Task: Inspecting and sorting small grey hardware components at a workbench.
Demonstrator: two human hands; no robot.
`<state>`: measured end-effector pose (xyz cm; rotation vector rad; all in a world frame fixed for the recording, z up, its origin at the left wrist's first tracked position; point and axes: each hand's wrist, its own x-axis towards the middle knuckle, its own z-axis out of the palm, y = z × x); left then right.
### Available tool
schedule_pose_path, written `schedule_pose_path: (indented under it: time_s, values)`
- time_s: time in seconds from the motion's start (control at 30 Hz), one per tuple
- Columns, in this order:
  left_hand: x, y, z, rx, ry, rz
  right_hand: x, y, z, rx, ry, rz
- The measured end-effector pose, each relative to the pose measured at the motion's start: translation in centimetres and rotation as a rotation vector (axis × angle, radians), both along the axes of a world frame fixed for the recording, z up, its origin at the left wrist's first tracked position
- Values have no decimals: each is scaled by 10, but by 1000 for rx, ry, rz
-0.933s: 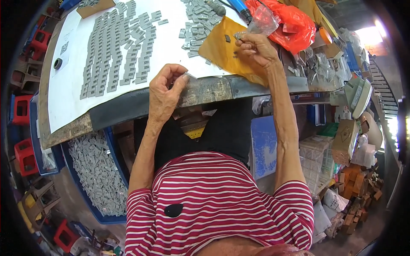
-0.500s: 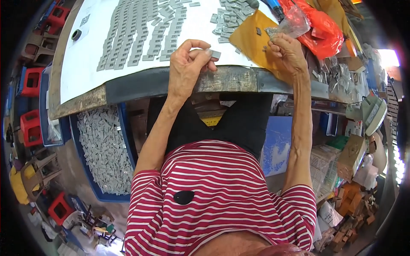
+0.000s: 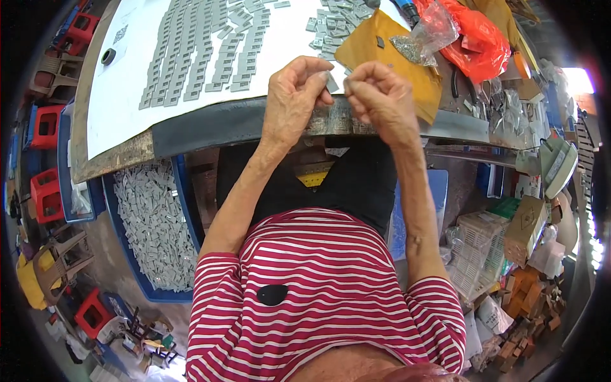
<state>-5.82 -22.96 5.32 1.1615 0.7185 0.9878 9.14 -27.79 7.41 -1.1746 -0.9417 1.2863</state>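
Note:
My left hand (image 3: pixel 296 95) is closed in a pinch on a small flat grey piece (image 3: pixel 331 83) at the table's near edge. Just to its right, my right hand (image 3: pixel 384 99) has thumb and forefinger pressed together; whatever they hold is too small to make out. The fingertips of both hands are close to each other, a narrow gap apart. Rows of similar grey pieces (image 3: pixel 191 57) lie on a white sheet (image 3: pixel 121 121) to the left. Beyond the hands is a loose pile of them (image 3: pixel 331 32). Brown paper (image 3: pixel 407 76) lies by my right hand, bearing small metal parts (image 3: pixel 410 49) in clear plastic.
A red plastic bag (image 3: pixel 480 48) lies at the far right, near dark-handled pliers (image 3: pixel 454 83). The black ring (image 3: pixel 109 56) is a tape-like roll at far left. Below the table's dark front edge (image 3: pixel 210 127) stands a blue tub (image 3: pixel 187 213) full of grey pieces.
My right hand has moved left and nearer, from the small metal parts on the brown paper to beside my left hand. My left hand keeps the grey piece, with a slight shift right.

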Motion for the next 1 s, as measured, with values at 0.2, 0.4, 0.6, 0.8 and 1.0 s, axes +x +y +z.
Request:
schedule_pose_path:
  time_s: [0.2,0.4,0.6,0.8,1.0]
  values:
    - [7,-15,-2,11,72,-27,-21,-8,-21,102,135,-187]
    - [5,-20,-3,-2,15,-35,-17,-16,-25,113,272,-197]
    - [1,-20,-4,-59,-7,-39,-11,-20,-20,75,210,-188]
    - [-4,-22,-2,-17,145,-55,-4,-23,-20,47,79,-69]
    - [-5,-24,-2,199,359,-24,-6,-25,-18,12,-97,-44]
